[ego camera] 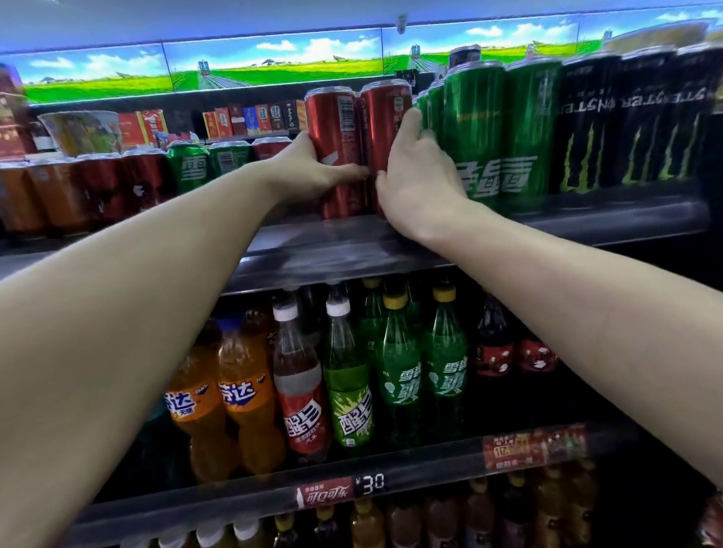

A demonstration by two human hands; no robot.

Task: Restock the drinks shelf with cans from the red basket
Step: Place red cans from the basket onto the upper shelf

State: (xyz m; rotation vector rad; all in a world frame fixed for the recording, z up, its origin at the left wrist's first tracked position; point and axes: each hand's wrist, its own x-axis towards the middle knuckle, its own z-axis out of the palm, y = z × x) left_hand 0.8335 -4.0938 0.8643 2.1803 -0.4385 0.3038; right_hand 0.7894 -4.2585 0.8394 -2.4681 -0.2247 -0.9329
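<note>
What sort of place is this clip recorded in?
Most likely a small shop or convenience store: tiered shelves of canned drinks and bottled sodas, a shelf-edge price tag, and what look like cigarette packs behind.

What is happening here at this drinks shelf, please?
A person is stocking the top shelf of a drinks display. The left hand grips one tall red can, and the right hand grips the red can beside it. Both cans stand upright at the shelf's front edge, between shorter cans on the left and tall green cans on the right, next to black cans. Bottles fill the shelves below. The red basket is not in view.
</note>
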